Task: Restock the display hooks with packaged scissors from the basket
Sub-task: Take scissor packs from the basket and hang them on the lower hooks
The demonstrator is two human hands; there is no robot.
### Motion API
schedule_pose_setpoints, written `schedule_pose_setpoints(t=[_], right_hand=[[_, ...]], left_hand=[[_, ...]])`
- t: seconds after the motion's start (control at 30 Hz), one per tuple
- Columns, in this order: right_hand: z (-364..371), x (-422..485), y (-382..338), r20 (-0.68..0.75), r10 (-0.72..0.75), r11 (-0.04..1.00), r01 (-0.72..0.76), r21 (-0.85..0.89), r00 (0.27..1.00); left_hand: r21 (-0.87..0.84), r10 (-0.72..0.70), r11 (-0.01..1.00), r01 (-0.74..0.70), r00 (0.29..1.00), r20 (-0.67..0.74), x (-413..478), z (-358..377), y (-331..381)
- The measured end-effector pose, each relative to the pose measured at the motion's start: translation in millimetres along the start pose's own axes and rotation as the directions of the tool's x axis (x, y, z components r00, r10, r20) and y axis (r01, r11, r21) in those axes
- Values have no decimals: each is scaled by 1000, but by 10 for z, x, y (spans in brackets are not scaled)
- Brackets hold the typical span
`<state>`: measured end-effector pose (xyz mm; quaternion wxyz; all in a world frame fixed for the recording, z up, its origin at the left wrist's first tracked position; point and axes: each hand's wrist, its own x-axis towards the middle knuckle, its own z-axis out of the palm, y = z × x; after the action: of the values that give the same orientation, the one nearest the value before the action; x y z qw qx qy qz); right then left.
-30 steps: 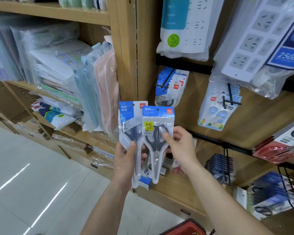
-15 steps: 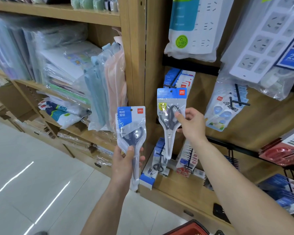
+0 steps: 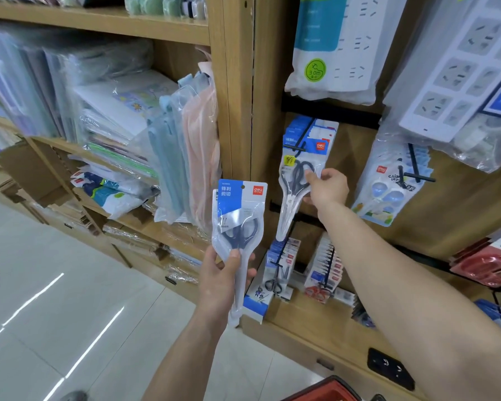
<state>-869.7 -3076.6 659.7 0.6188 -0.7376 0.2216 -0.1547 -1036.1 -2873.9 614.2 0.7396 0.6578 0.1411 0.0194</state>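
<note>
My right hand pinches a clear scissors pack with a blue header and yellow sticker, its top at the black display hook where several like packs hang. My left hand grips a second scissors pack by its lower half, upright, in front of the wooden shelf post. The red basket shows only its rim at the bottom edge.
Hooks below carry more scissors packs and red-carded packs. Power strips and a blue-card pack hang to the right. Bagged stationery fills the left shelves. Tiled floor lies lower left.
My right hand has carried its scissors pack up and right from beside the left hand to the display hook. The left hand has kept its pack, roughly in place.
</note>
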Motion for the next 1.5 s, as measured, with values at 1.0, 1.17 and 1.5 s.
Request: schedule_pose_setpoints(t=[1.0,1.17,1.5], right_hand=[[-328,-603,52,290,-131,991,133,11,948],[-272,-496,42,283,-118,992,125,-10,952],[-251,-430,85,245,-129,992,129,12,961]], left_hand=[[-110,-10,994,4,998,-55,267,185,35],[-116,-19,993,14,999,-39,249,200,59],[-84,-36,996,33,999,-37,264,172,59]])
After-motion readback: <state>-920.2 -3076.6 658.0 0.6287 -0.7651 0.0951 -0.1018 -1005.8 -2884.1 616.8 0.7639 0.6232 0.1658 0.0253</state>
